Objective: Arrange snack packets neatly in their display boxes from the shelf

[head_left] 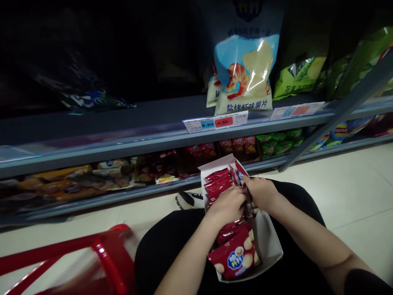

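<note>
Nearly full of red packets (235,258), the white box (266,237) seems to have had little taken out, while left hand (226,205) and right hand (260,192) each clasp some mid-row.

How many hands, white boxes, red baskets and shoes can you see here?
hands: 2, the left hand and the right hand
white box: 1
red basket: 1
shoe: 1
total: 5

White box (271,241) on black-clad lap (166,241); chip bags (245,73) on grey shelf (123,123).
</note>
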The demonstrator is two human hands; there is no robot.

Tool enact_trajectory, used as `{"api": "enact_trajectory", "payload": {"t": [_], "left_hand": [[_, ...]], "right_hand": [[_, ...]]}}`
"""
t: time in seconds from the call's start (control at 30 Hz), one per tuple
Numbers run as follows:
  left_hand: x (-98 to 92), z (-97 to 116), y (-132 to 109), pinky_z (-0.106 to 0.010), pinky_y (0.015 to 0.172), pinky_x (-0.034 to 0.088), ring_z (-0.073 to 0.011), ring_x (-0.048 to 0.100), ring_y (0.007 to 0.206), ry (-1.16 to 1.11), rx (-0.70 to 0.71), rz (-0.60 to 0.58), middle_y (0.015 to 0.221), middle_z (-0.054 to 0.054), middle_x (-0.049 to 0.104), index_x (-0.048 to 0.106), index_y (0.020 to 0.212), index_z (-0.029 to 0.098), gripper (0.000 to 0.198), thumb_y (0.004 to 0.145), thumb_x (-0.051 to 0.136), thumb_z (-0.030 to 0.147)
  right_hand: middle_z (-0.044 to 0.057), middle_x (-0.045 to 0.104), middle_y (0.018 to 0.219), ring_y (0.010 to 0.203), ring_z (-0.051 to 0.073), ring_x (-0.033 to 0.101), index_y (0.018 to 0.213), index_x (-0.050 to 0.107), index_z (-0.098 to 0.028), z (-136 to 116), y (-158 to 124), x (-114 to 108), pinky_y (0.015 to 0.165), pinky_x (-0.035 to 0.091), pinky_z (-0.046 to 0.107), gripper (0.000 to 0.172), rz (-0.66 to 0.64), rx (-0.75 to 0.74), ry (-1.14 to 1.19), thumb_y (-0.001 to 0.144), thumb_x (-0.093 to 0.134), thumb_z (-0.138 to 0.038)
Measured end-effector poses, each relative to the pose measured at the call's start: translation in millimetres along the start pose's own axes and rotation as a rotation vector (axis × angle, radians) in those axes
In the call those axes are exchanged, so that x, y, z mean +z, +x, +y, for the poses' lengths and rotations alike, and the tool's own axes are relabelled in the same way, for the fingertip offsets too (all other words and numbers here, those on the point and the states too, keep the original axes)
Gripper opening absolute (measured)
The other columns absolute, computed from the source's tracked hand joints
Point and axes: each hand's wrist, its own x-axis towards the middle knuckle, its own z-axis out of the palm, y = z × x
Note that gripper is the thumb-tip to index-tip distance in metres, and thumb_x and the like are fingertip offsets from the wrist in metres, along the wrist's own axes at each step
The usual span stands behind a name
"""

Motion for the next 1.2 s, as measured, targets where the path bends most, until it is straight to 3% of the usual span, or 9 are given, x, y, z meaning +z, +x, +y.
{"api": "enact_trajectory", "payload": {"t": [0.23,0.37,0.53,0.7,0.8,0.9,1.03,1.13,1.2], "left_hand": [[-3.2,-11.5,-3.8,-0.036,0.098,0.047,-0.0228,0.065,0.103,-0.132,-0.022,0.022,0.103,-0.005,0.073,0.073,0.100,0.023,0.029,0.080,0.056,0.012],[-23.2,-23.1,-16.3,-0.034,0.107,0.041,-0.0180,0.058,0.121,-0.284,-0.006,0.130,0.128,-0.001,0.065,0.069,0.114,0.028,0.039,0.086,0.047,0.010],[-59.7,-56.6,-51.8,-0.033,0.100,0.045,-0.0205,0.059,0.120,-0.266,-0.355,0.488,0.130,-0.004,0.064,0.067,0.113,0.026,0.031,0.091,0.046,0.028],[-53.1,-91.9,-62.6,-0.027,0.063,0.047,-0.0220,0.070,0.066,-0.138,-0.910,0.173,0.068,-0.006,0.073,0.067,0.083,0.018,0.030,0.088,0.047,0.039],[-38.0,-100.5,-49.8,-0.023,0.056,0.043,-0.0184,0.067,0.054,-0.170,-0.885,0.073,0.058,-0.003,0.069,0.065,0.073,0.018,0.028,0.088,0.048,0.035],[-29.6,-99.5,-36.8,-0.024,0.060,0.043,-0.0204,0.069,0.066,-0.103,-0.851,0.058,0.060,-0.005,0.069,0.064,0.068,0.018,0.021,0.084,0.053,0.026],[-36.1,-89.3,-37.5,-0.028,0.065,0.041,-0.0248,0.067,0.077,0.039,-0.837,0.129,0.070,-0.011,0.070,0.060,0.062,0.018,0.019,0.079,0.054,0.019],[-47.5,-75.7,-47.0,-0.029,0.065,0.040,-0.0252,0.067,0.079,0.088,-0.806,0.195,0.073,-0.011,0.069,0.059,0.063,0.018,0.021,0.082,0.050,0.020],[-52.4,-64.6,-51.2,-0.029,0.066,0.039,-0.0259,0.067,0.080,0.109,-0.804,0.248,0.075,-0.012,0.070,0.060,0.066,0.019,0.022,0.084,0.048,0.022]], "right_hand": [[0.008,0.072,0.103,0.096,0.026,0.068,0.114,0.065,-0.025,17.2,-0.8,-45.0,0.072,0.045,0.030,0.028,0.192,0.062,0.160,0.091,0.050,-0.022],[0.006,0.071,0.102,0.099,0.022,0.064,0.093,0.069,-0.022,16.8,5.9,-24.5,0.074,0.041,0.027,0.024,0.326,-0.016,0.249,0.095,0.047,-0.030],[0.006,0.071,0.083,0.078,0.020,0.065,0.103,0.062,-0.019,7.6,0.6,11.0,0.068,0.038,0.027,0.030,0.322,0.019,0.310,0.097,0.043,-0.041],[0.009,0.072,0.092,0.081,0.024,0.068,0.122,0.053,-0.019,-4.3,-1.4,19.5,0.068,0.040,0.030,0.032,0.111,-0.063,0.241,0.092,0.045,-0.025],[0.011,0.072,0.094,0.084,0.025,0.068,0.120,0.056,-0.017,-9.4,7.3,24.3,0.069,0.042,0.031,0.034,0.084,-0.067,0.229,0.089,0.042,-0.018],[0.013,0.072,0.096,0.087,0.025,0.068,0.121,0.058,-0.015,-8.3,13.1,30.2,0.074,0.044,0.031,0.036,0.114,-0.108,0.245,0.088,0.045,-0.020],[0.008,0.074,0.096,0.087,0.021,0.069,0.117,0.062,-0.018,4.8,11.0,28.4,0.077,0.044,0.028,0.032,0.317,-0.126,0.340,0.093,0.045,-0.029],[0.006,0.074,0.090,0.081,0.020,0.069,0.119,0.061,-0.021,19.0,13.0,23.3,0.071,0.044,0.027,0.037,0.506,0.037,0.381,0.096,0.043,-0.043],[0.008,0.073,0.083,0.077,0.024,0.070,0.117,0.061,-0.018,26.6,20.6,23.8,0.066,0.043,0.029,0.043,0.453,0.139,0.322,0.095,0.043,-0.049]]}}
